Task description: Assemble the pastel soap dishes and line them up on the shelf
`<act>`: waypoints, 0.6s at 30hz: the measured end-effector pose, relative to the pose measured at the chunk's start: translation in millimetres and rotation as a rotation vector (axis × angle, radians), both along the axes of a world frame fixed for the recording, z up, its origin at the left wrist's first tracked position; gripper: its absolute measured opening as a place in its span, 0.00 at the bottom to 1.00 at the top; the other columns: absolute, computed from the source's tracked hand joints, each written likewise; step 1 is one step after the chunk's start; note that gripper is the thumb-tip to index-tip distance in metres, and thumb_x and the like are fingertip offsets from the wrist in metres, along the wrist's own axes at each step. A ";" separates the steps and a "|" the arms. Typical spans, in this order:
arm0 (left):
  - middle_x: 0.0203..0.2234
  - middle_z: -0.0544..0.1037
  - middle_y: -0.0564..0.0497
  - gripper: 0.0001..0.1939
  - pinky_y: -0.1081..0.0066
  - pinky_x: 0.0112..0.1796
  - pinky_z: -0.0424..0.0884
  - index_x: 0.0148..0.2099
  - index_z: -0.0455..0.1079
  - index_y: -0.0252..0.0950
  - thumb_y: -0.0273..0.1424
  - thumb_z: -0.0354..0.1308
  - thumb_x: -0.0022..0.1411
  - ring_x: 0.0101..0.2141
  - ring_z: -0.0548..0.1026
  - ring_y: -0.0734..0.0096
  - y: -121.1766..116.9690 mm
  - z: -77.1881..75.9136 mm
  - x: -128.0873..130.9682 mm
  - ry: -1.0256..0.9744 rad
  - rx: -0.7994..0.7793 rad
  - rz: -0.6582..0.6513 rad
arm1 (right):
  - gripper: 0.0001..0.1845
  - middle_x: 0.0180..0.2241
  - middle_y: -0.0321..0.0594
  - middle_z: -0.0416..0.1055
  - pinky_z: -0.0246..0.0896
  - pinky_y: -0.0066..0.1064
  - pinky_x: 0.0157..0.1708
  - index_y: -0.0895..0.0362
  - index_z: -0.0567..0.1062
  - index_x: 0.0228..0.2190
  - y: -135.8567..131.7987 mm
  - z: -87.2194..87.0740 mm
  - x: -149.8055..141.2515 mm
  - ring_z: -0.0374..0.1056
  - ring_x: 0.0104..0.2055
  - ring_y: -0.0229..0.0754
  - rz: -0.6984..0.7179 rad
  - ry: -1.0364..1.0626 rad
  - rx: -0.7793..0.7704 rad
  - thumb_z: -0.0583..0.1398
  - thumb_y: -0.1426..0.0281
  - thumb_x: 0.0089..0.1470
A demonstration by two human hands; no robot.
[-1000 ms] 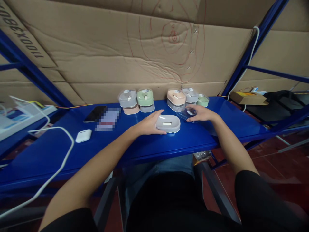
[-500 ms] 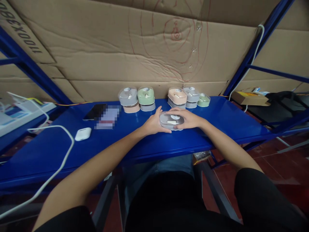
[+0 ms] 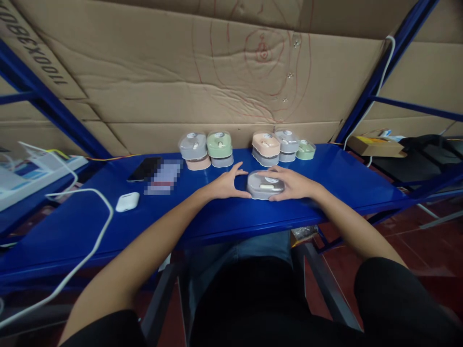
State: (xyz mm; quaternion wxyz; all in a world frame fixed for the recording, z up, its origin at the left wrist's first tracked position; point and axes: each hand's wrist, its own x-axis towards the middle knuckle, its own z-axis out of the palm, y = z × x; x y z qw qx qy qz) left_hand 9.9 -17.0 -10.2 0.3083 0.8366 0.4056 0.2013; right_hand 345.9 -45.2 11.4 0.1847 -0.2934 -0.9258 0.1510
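Observation:
A grey soap box point(image 3: 265, 189) with a clear domed lid, a round label and a pale latch is on the blue table in front of me. My right hand point(image 3: 294, 184) grips its right end, fingers over the far side and thumb at the near side. To the left of the box, my left hand point(image 3: 227, 183) is open, thumb and fingers spread in a C shape. The left thumb tip is very close to the box; I cannot tell whether it touches. The underside of the soap box is hidden.
Behind stand stacked soap boxes: grey point(image 3: 193, 146) on peach, green point(image 3: 219, 144) on grey, peach point(image 3: 266, 142) on grey, plus more at right. A phone point(image 3: 143, 169), a white earphone case point(image 3: 127, 202) and a white cable point(image 3: 104, 226) lie left. Cardboard point(image 3: 162, 72) backs the table.
My left hand has let go of the grey soap box and opened, moving slightly left. The box, in my right hand, has shifted a little to the right and nearer me.

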 end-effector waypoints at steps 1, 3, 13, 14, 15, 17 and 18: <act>0.79 0.73 0.31 0.79 0.36 0.80 0.58 0.92 0.40 0.40 0.56 0.83 0.55 0.81 0.66 0.30 -0.8 2.7 -1.6 0.006 0.003 0.000 | 0.54 0.71 0.49 0.76 0.76 0.63 0.69 0.39 0.70 0.81 -4.7 2.0 11.6 0.77 0.68 0.67 0.003 0.012 -0.008 0.78 0.43 0.61; 0.78 0.74 0.32 0.75 0.38 0.79 0.60 0.91 0.41 0.40 0.57 0.80 0.59 0.80 0.68 0.32 -2.0 6.4 -3.2 0.016 0.010 0.005 | 0.53 0.70 0.47 0.79 0.76 0.64 0.69 0.39 0.74 0.78 -11.0 6.8 40.6 0.79 0.67 0.66 -0.027 0.050 -0.024 0.79 0.43 0.59; 0.79 0.74 0.34 0.66 0.40 0.77 0.64 0.89 0.49 0.40 0.60 0.73 0.63 0.79 0.70 0.33 -3.0 9.0 -0.7 0.072 0.038 0.009 | 0.48 0.68 0.57 0.82 0.68 0.66 0.76 0.56 0.80 0.70 103.5 37.0 154.3 0.77 0.71 0.71 -1.108 0.436 0.241 0.80 0.50 0.54; 0.79 0.74 0.34 0.65 0.40 0.77 0.64 0.89 0.49 0.39 0.60 0.73 0.63 0.79 0.69 0.33 -3.2 9.4 -0.9 0.076 0.040 0.008 | 0.46 0.67 0.57 0.83 0.69 0.65 0.75 0.56 0.81 0.68 118.9 38.7 152.8 0.77 0.71 0.71 -1.168 0.387 0.217 0.81 0.52 0.54; 0.79 0.73 0.34 0.65 0.40 0.78 0.64 0.89 0.50 0.39 0.60 0.72 0.63 0.79 0.69 0.33 -3.6 9.9 -1.1 0.080 0.042 0.006 | 0.45 0.67 0.58 0.83 0.70 0.64 0.74 0.56 0.82 0.67 132.1 39.5 149.4 0.77 0.71 0.71 -1.210 0.338 0.187 0.81 0.54 0.54; 0.79 0.73 0.34 0.64 0.41 0.78 0.63 0.88 0.51 0.38 0.61 0.71 0.63 0.80 0.68 0.33 -4.5 11.1 -1.4 0.090 0.047 0.000 | 0.44 0.65 0.62 0.83 0.71 0.64 0.72 0.57 0.83 0.65 151.2 37.5 139.1 0.78 0.70 0.73 -1.262 0.246 0.135 0.82 0.54 0.52; 0.80 0.72 0.34 0.63 0.42 0.78 0.63 0.88 0.53 0.38 0.61 0.71 0.63 0.80 0.68 0.34 -4.9 11.8 -1.4 0.095 0.050 -0.005 | 0.43 0.65 0.64 0.83 0.72 0.64 0.71 0.58 0.84 0.64 157.4 34.8 133.7 0.77 0.70 0.74 -1.273 0.215 0.122 0.82 0.54 0.51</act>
